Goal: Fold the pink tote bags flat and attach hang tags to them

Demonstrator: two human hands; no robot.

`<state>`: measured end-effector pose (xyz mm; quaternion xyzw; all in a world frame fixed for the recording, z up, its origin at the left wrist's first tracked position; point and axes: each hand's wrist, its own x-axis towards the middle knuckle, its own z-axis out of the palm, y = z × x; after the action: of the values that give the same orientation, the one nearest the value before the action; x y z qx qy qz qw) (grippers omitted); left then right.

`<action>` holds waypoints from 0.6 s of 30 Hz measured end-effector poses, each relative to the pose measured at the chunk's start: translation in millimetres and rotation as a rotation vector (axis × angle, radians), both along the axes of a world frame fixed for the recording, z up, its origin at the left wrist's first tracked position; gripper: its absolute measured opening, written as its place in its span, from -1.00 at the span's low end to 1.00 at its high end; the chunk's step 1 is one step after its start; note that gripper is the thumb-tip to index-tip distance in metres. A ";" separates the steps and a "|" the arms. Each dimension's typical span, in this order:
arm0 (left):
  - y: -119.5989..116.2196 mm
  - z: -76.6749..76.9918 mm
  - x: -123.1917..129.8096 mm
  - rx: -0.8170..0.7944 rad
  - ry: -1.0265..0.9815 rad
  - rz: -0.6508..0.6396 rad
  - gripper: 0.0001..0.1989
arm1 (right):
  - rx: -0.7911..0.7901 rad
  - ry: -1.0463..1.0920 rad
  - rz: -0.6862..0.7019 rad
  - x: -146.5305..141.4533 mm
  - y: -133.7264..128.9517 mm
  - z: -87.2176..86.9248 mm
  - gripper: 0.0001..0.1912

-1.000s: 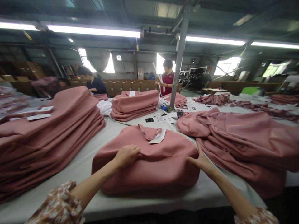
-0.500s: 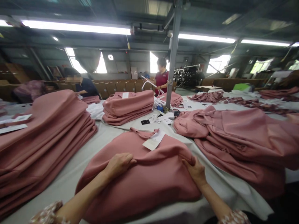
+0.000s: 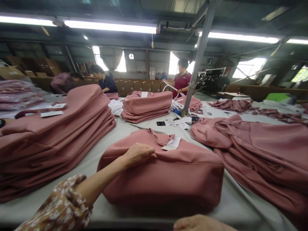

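A folded pink garment (image 3: 163,183) lies in front of me on the pale-covered table, with a collar opening and a white tag (image 3: 172,143) on its top. My left hand (image 3: 139,154) is closed on the cloth at its upper left part, fingers bent together against the fabric. My right hand (image 3: 197,223) is off the garment, low at the bottom edge of the view. Only part of it shows, and its fingers are mostly cut off by the frame.
Tall stacks of folded pink garments stand at the left (image 3: 72,128) and centre back (image 3: 146,107). A looser pink pile (image 3: 260,147) sits at the right. Loose tags (image 3: 178,122) lie by a metal post (image 3: 198,61). Several co-workers, one in a maroon shirt (image 3: 182,81), work behind.
My right hand has let go of the garment's right side and dropped to the bottom edge. My left hand still grips the cloth. The view has turned somewhat left.
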<state>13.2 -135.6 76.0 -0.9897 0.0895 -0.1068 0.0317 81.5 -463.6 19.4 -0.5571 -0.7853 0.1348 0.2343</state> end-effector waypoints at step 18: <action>-62.8 -38.4 -64.0 -0.038 0.011 -0.442 -0.61 | 0.110 -0.183 -0.111 53.0 71.5 -75.9 -0.45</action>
<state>-50.8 -198.4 37.6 -0.9471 0.3022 -0.1073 -0.0116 134.5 -392.1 -56.5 -0.5962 -0.7774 0.0270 0.1988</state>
